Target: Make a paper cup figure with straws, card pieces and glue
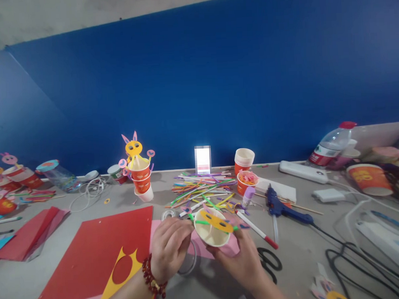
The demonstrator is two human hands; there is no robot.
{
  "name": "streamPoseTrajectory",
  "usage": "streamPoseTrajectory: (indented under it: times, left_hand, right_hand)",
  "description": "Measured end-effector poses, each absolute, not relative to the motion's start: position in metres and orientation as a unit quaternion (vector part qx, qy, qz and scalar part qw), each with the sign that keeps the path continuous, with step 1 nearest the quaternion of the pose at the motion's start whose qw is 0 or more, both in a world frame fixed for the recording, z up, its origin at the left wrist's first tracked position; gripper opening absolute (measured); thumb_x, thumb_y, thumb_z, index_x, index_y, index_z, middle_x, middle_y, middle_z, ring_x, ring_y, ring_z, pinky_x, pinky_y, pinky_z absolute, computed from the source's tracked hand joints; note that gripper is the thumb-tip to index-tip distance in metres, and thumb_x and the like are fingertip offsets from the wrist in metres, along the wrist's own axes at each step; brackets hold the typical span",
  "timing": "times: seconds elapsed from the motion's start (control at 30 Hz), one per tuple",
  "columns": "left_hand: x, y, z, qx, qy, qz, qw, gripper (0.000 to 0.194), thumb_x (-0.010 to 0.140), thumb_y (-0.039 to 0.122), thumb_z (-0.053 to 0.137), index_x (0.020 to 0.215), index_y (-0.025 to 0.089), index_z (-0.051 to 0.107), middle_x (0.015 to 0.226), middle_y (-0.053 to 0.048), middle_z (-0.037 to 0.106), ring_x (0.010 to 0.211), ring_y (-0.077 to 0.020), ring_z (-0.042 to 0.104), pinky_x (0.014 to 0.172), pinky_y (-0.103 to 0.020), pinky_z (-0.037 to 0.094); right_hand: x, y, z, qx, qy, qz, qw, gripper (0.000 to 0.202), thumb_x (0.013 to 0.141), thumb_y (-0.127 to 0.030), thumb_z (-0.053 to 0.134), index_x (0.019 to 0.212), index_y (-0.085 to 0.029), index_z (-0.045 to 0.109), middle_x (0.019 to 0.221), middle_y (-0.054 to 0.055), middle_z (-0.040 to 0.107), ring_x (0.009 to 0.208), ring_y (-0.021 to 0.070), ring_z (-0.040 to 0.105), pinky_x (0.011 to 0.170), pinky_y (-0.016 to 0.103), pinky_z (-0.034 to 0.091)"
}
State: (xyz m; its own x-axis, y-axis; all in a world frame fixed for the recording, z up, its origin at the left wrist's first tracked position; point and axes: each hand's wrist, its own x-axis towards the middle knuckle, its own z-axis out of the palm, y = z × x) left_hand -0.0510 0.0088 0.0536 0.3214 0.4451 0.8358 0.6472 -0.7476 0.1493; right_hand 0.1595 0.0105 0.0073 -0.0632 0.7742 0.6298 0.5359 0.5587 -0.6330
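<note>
The left forearm [126, 288] slants up to the left grip [172, 243], fingers curled and back uppermost, while the right forearm [267, 290] angles inward to the right grip [240, 259], curved in a hold.

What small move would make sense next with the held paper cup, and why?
Probably a light adjustment of the green pipe cleaner with the left hand: that hand is beside its left end at the rim, while the right hand holds the paper cup.

Both hands [172, 245] [240, 263] are at a decorated paper cup [204, 232].
</note>
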Motion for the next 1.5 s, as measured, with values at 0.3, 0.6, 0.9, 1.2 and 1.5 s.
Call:
streamPoseTrajectory:
  times: [0.3, 0.6, 0.9, 1.2, 1.5]
  left_hand:
    - [-0.05, 0.01, 0.06, -0.825, -0.34, -0.435, 0.115, 0.033, 0.089, 0.005, 0.056, 0.121, 0.016, 0.061, 0.09, -0.008, 0.076, 0.078, -0.0195, 0.068, 0.074, -0.032, 0.055]
    - [-0.047, 0.011, 0.059, -0.81, -0.372, -0.446, 0.086, 0.023, 0.09, 0.005, 0.056, 0.108, 0.017, 0.061, 0.09, -0.006, 0.075, 0.081, -0.0197, 0.068, 0.077, -0.031, 0.052]
    - [-0.048, 0.01, 0.057, -0.811, -0.397, -0.427, 0.047, 0.022, 0.091, 0.006, 0.056, 0.109, 0.018, 0.06, 0.093, -0.005, 0.073, 0.085, -0.0183, 0.067, 0.08, -0.03, 0.051]
    - [-0.042, -0.004, 0.052, -0.768, -0.434, -0.456, -0.113, 0.014, 0.092, 0.017, 0.058, 0.105, 0.021, 0.057, 0.098, -0.006, 0.07, 0.085, -0.0178, 0.065, 0.081, -0.03, 0.052]
    - [-0.019, -0.045, 0.058, -0.492, -0.215, -0.431, -0.726, 0.021, 0.086, 0.029, 0.072, 0.091, 0.02, 0.055, 0.086, -0.001, 0.062, 0.063, -0.0096, 0.061, 0.06, -0.022, 0.051]
  right_hand:
    - [0.161, 0.009, 0.004, -0.467, -0.715, 0.107, 0.509, 0.048, 0.076, -0.037, 0.073, 0.118, -0.024, 0.056, 0.106, 0.011, 0.072, 0.097, 0.0339, 0.069, 0.082, 0.046, 0.056]
    - [0.16, 0.012, 0.009, -0.433, -0.706, 0.227, 0.513, 0.045, 0.081, -0.036, 0.072, 0.121, -0.023, 0.055, 0.112, 0.009, 0.069, 0.098, 0.0281, 0.068, 0.08, 0.035, 0.056]
    - [0.16, 0.015, 0.004, -0.427, -0.676, 0.301, 0.52, 0.043, 0.08, -0.034, 0.077, 0.117, -0.024, 0.058, 0.109, 0.008, 0.069, 0.096, 0.0269, 0.068, 0.077, 0.032, 0.056]
    - [0.156, 0.018, 0.005, -0.37, -0.588, 0.443, 0.567, 0.044, 0.079, -0.032, 0.079, 0.119, -0.026, 0.061, 0.112, 0.009, 0.071, 0.097, 0.0264, 0.071, 0.08, 0.031, 0.059]
    - [0.157, 0.027, 0.003, -0.362, -0.445, 0.537, 0.618, 0.035, 0.081, -0.039, 0.078, 0.112, -0.026, 0.067, 0.105, 0.008, 0.073, 0.098, 0.0264, 0.068, 0.08, 0.033, 0.056]
